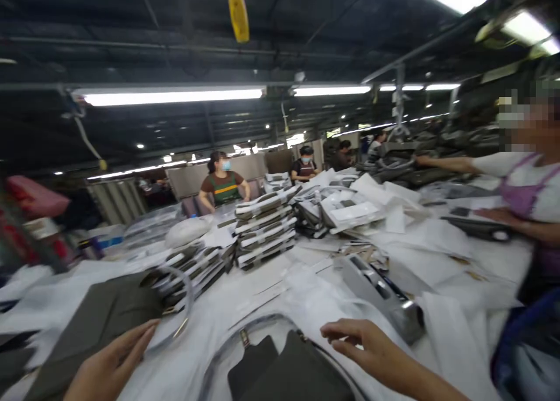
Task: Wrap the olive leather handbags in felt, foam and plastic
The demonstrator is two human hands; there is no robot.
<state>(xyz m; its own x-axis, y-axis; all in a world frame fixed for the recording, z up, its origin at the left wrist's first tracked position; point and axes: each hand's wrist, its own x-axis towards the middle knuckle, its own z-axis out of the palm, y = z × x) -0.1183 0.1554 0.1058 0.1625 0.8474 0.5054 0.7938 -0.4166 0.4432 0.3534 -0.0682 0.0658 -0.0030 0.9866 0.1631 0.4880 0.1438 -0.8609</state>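
My left hand (111, 363) is at the lower left, over the edge of a dark grey-green bag (100, 313) that has a clear-wrapped handle (188, 299). Its fingers are pressed together, and what they hold, if anything, is hidden. Right of centre, my right hand (365, 345) hovers with its fingers curved and apart, holding nothing. Between the hands lies a second dark bag (291, 372), with a wrapped curved handle (227, 345) and a small metal fitting on it. The right hand is just beside this bag's upper right edge.
Stacked wrapped bags (266, 229) stand mid-table. A grey box-like item (376, 296) lies to the right among white sheets (455, 331). At the right edge a person in a purple apron (520, 196) reaches over the table. Other people sit behind the stacks. A yellow fixture (238, 17) hangs overhead.
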